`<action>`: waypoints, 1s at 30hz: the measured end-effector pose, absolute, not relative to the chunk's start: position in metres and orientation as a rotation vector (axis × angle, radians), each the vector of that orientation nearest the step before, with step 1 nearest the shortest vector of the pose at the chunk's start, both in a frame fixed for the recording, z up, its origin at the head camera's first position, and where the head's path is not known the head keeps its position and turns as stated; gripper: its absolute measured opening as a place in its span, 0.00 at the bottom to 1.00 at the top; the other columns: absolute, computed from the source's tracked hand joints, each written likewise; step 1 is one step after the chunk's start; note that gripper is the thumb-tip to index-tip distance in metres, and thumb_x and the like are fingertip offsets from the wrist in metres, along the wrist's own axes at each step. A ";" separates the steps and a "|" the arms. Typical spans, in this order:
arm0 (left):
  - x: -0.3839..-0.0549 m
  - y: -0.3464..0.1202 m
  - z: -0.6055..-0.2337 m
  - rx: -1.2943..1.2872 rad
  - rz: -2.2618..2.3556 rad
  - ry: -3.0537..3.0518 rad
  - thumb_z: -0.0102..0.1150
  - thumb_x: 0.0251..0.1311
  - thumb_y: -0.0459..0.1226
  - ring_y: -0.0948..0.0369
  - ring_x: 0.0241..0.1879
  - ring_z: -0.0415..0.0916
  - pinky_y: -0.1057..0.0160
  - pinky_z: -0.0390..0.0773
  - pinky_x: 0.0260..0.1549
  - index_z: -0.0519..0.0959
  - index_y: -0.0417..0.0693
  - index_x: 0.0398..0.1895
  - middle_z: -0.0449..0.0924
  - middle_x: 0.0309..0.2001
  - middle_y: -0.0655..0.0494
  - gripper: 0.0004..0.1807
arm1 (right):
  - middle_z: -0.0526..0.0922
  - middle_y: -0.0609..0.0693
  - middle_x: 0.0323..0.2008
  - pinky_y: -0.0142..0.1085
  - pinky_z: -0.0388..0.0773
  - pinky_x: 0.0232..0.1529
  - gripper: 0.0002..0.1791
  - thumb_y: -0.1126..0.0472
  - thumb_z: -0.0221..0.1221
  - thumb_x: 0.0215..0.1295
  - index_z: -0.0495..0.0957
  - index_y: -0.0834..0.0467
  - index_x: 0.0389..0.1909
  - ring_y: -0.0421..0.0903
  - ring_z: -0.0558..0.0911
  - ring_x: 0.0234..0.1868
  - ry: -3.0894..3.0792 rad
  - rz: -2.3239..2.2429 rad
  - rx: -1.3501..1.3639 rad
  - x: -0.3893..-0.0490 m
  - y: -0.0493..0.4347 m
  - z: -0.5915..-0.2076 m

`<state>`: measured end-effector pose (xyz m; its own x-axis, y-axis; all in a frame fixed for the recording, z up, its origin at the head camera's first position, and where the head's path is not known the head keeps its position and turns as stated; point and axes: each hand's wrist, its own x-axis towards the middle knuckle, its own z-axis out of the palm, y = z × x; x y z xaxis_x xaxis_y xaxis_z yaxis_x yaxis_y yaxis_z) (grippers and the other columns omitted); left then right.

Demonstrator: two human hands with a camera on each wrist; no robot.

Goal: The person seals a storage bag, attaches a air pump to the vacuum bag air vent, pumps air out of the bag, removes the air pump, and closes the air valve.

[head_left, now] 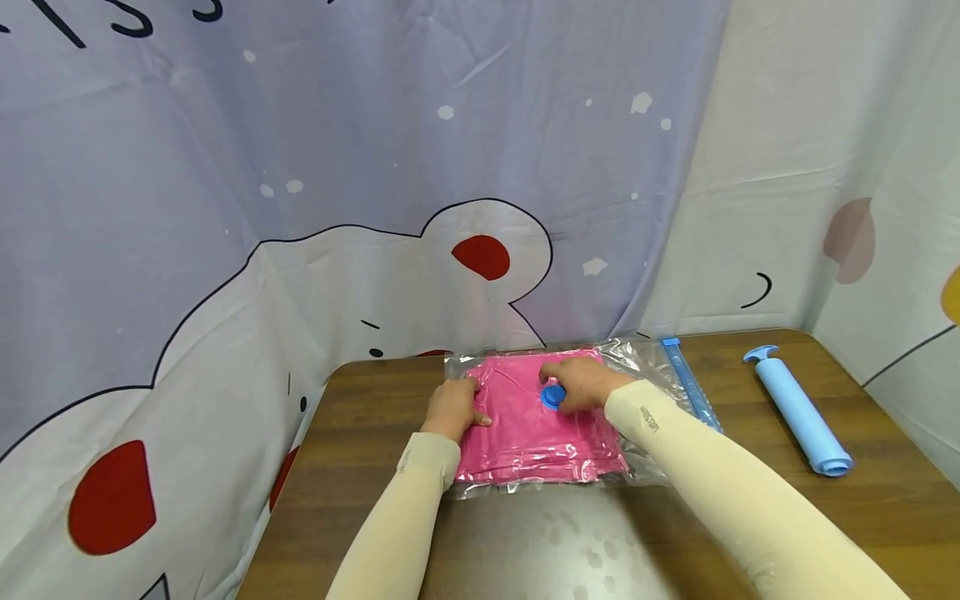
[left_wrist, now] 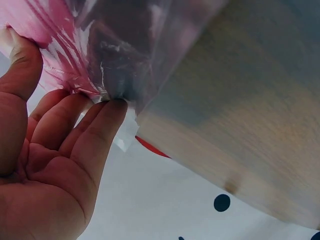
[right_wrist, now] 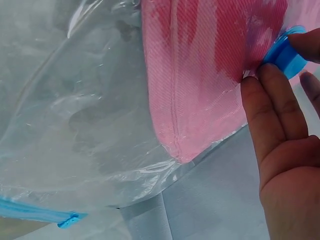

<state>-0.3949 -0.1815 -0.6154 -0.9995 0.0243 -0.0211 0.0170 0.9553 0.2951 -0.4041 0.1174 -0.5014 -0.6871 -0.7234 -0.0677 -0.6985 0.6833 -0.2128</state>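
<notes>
A clear vacuum storage bag (head_left: 637, 358) lies flat with folded pink fabric (head_left: 517, 437) inside it. My left hand (head_left: 451, 410) grips the bag's left side; in the left wrist view the thumb (left_wrist: 26, 57) lies on the pink part and the fingertips meet the plastic edge. Around the round blue valve cap (head_left: 553, 396) on the bag's top, my right hand (head_left: 589, 383) has its thumb and fingers. The right wrist view shows them pinching the blue cap (right_wrist: 287, 57) from its sides.
The bag's blue zip strip (head_left: 692, 387) runs along its right side, with a blue slider (head_left: 670, 342) at the far end. A light-blue hand pump (head_left: 802, 412) lies farther right on the wooden table (head_left: 360, 433). Behind the table hangs a printed curtain (head_left: 360, 283).
</notes>
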 end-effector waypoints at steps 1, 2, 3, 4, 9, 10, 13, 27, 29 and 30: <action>-0.394 -0.180 -0.613 0.027 0.454 3.084 0.90 0.46 0.57 0.49 0.49 0.91 0.44 0.92 0.56 0.88 0.52 0.68 0.95 0.56 0.48 0.44 | 0.92 0.58 0.47 0.50 0.89 0.54 0.26 0.60 0.80 0.58 0.85 0.53 0.58 0.51 0.87 0.45 2.744 -0.250 -1.177 -0.405 0.118 -0.501; -0.391 -0.178 -0.609 0.023 0.460 3.076 0.90 0.46 0.57 0.48 0.49 0.91 0.43 0.92 0.56 0.88 0.52 0.68 0.95 0.56 0.48 0.44 | 0.92 0.57 0.46 0.49 0.88 0.54 0.25 0.60 0.80 0.58 0.85 0.53 0.57 0.50 0.87 0.44 2.741 -0.247 -1.184 -0.405 0.118 -0.501; -0.389 -0.177 -0.605 0.027 0.457 3.080 0.90 0.46 0.57 0.48 0.49 0.91 0.43 0.92 0.55 0.89 0.52 0.68 0.95 0.56 0.48 0.44 | 0.92 0.56 0.45 0.49 0.88 0.53 0.24 0.61 0.80 0.58 0.86 0.53 0.56 0.49 0.86 0.44 2.743 -0.238 -1.196 -0.405 0.119 -0.501; -0.387 -0.175 -0.601 0.029 0.450 3.077 0.90 0.46 0.57 0.47 0.49 0.91 0.42 0.92 0.55 0.89 0.52 0.68 0.95 0.56 0.47 0.44 | 0.91 0.55 0.44 0.48 0.88 0.52 0.23 0.61 0.79 0.59 0.87 0.53 0.55 0.49 0.86 0.43 2.744 -0.232 -1.208 -0.406 0.119 -0.502; -0.388 -0.176 -0.600 0.016 0.492 3.062 0.91 0.46 0.57 0.47 0.50 0.91 0.42 0.92 0.58 0.89 0.52 0.67 0.95 0.56 0.47 0.44 | 0.92 0.54 0.43 0.48 0.88 0.52 0.18 0.62 0.78 0.61 0.88 0.55 0.52 0.48 0.86 0.42 2.752 -0.206 -1.248 -0.407 0.119 -0.501; -0.391 -0.177 -0.604 0.013 0.498 3.060 0.91 0.46 0.56 0.46 0.51 0.91 0.42 0.91 0.59 0.88 0.52 0.67 0.94 0.57 0.46 0.44 | 0.92 0.55 0.44 0.48 0.89 0.53 0.17 0.62 0.78 0.62 0.89 0.55 0.52 0.49 0.87 0.43 2.750 -0.201 -1.248 -0.408 0.118 -0.502; -0.397 -0.181 -0.616 0.019 0.492 3.076 0.91 0.46 0.57 0.47 0.52 0.91 0.43 0.92 0.58 0.89 0.52 0.66 0.95 0.56 0.47 0.42 | 0.93 0.55 0.44 0.49 0.89 0.55 0.16 0.63 0.77 0.64 0.89 0.56 0.53 0.48 0.87 0.43 2.744 -0.186 -1.245 -0.409 0.118 -0.502; -0.376 -0.167 -0.580 -0.005 0.449 3.057 0.89 0.51 0.53 0.44 0.52 0.91 0.40 0.91 0.57 0.88 0.47 0.67 0.94 0.57 0.44 0.40 | 0.90 0.51 0.39 0.46 0.88 0.54 0.12 0.59 0.77 0.68 0.89 0.60 0.47 0.45 0.84 0.40 2.732 -0.209 -1.193 -0.410 0.118 -0.500; -0.370 -0.165 -0.573 0.010 0.445 3.062 0.90 0.51 0.51 0.42 0.52 0.91 0.39 0.91 0.56 0.88 0.44 0.66 0.94 0.56 0.41 0.40 | 0.90 0.51 0.39 0.47 0.88 0.53 0.14 0.57 0.78 0.68 0.88 0.60 0.47 0.46 0.85 0.40 2.729 -0.235 -1.189 -0.410 0.119 -0.502; -0.369 -0.165 -0.575 0.031 0.429 3.085 0.91 0.49 0.52 0.43 0.50 0.91 0.40 0.92 0.54 0.89 0.44 0.64 0.94 0.54 0.42 0.40 | 0.90 0.51 0.40 0.48 0.89 0.54 0.16 0.56 0.78 0.67 0.88 0.60 0.49 0.47 0.86 0.41 2.725 -0.246 -1.188 -0.411 0.120 -0.503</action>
